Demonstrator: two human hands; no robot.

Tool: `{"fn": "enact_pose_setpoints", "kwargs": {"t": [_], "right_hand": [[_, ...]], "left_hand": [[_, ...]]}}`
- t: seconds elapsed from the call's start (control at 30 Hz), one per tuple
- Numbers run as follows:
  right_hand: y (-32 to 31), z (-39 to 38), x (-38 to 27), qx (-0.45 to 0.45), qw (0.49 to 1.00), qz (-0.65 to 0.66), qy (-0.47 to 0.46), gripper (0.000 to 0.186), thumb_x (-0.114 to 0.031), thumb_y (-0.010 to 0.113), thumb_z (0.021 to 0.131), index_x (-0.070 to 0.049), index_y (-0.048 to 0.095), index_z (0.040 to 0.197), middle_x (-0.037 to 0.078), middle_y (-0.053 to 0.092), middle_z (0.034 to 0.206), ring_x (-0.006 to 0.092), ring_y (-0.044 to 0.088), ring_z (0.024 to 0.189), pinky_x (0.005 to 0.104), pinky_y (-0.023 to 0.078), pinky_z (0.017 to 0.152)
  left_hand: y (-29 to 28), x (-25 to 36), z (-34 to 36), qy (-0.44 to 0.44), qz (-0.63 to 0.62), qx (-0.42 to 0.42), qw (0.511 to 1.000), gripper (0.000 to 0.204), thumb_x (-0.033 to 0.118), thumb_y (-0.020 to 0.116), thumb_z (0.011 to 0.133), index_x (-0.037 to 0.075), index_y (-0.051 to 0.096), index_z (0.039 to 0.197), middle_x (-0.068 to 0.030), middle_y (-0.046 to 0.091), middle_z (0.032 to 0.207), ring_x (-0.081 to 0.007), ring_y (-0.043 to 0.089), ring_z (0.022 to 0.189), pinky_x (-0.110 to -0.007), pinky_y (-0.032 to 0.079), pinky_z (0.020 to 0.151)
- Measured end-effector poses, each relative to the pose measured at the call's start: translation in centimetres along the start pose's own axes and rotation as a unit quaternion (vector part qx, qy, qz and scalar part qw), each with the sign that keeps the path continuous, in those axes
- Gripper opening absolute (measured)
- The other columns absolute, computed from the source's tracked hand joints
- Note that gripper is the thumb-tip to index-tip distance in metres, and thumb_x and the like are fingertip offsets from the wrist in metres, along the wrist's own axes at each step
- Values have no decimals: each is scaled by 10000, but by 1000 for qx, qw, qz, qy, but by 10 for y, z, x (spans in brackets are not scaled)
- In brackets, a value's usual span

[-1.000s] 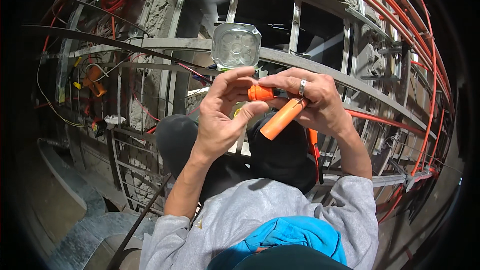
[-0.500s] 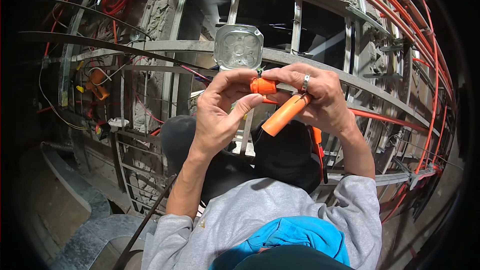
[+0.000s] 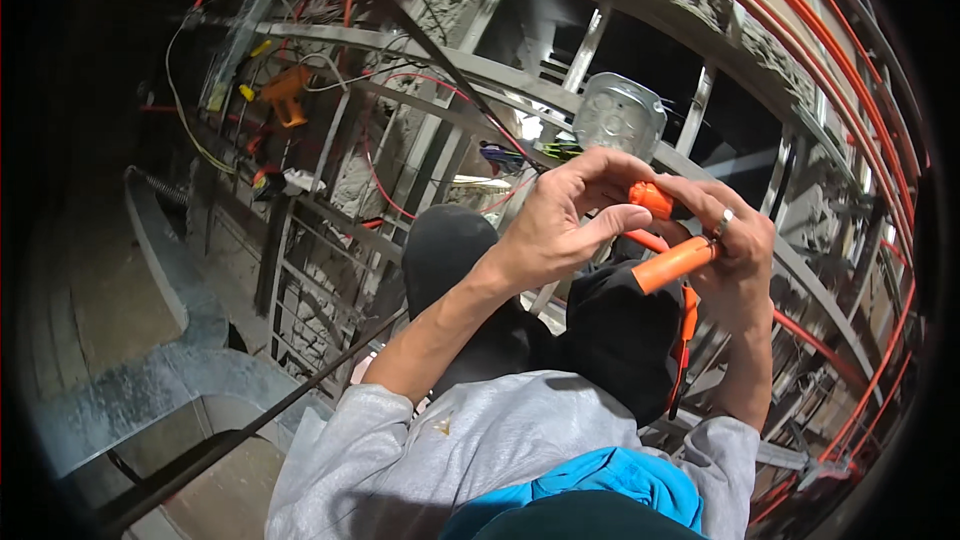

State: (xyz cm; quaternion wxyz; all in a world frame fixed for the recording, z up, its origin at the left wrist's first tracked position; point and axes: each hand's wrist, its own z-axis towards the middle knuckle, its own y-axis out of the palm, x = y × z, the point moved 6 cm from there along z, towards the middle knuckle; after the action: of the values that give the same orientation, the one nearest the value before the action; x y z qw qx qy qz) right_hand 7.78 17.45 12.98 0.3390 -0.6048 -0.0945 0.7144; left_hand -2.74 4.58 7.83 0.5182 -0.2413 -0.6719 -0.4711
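My left hand [image 3: 567, 227] curls its fingers round a small ribbed orange fitting [image 3: 650, 198], thumb near its lower side. My right hand [image 3: 733, 245] grips the same fitting from the right with its upper fingers and also holds a short orange pipe [image 3: 668, 266] that points down-left from beneath my ringed finger. Behind my hands a square metal junction box [image 3: 618, 118] with round knockouts sits on the framing, with green and purple wires beside it. An orange-handled tool [image 3: 688, 315] hangs by my dark-clad right knee.
Metal rails [image 3: 530, 87] cross over dark openings and broken masonry. An orange power tool [image 3: 283, 95] and tangled cables are at the upper left. Orange conduits [image 3: 805, 58] run down the right. A galvanized duct [image 3: 130, 390] fills the lower left, crossed by a long dark bar [image 3: 235, 440].
The view has turned, so the junction box and surroundings appear further right and tilted. Both hands keep hold of the fitting and pipe, now lower and further right in the picture.
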Motion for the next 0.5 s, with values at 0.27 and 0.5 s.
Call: {"fn": "enact_pose_setpoints", "kwargs": {"t": [0.27,0.5], "right_hand": [[-2,-3,-4,3,999,-45,-6,497,11,801,778,-93,726,1258,133,749,1046,272,752,910,342,599,757],[-7,-1,-7,7,999,-36,-10,500,3,809,782,-106,726,1263,135,750,1059,278,752,919,341,602,764]], "left_hand": [[2,7,-1,-141,75,-16,987,462,395,591,1057,-31,615,1235,-75,679,976,-129,684,916,-259,550,791],[-4,5,0,0,20,5,1000,354,127,741,966,-32,594,1245,-86,686,1083,-146,690,1040,-298,563,955]]}}
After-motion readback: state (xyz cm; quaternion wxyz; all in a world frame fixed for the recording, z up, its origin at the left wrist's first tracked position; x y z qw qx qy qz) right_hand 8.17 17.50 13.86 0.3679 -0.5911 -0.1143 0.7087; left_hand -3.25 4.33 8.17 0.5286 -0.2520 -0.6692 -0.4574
